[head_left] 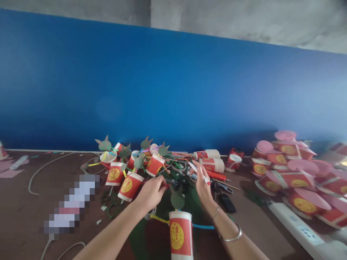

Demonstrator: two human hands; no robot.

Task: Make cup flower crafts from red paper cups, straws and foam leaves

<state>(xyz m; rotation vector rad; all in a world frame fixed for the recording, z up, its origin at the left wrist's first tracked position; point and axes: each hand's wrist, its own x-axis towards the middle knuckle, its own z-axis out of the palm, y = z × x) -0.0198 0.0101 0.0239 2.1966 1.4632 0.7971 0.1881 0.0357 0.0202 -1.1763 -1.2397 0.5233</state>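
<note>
A red and white paper cup (180, 234) with a yellow emblem stands at the front centre, between my forearms. A green paper animal head (177, 199) with pointed ears rises above it, and a yellow and a blue stick reach out from its sides. My right hand (200, 180) is closed on a white marker with a red end (207, 180), held over the pile beyond the cup. To the left, my left hand (154, 191) has its fingers curled near a small red thing at its fingertips, too small to make out.
Several finished-looking cup figures (130, 186) stand at the left. Stacked cups (213, 165), a red cutter (217, 176) and a black object (227, 203) lie to the right. Further right are a heap of cups with pink discs (300, 200) and a white power strip (295, 225).
</note>
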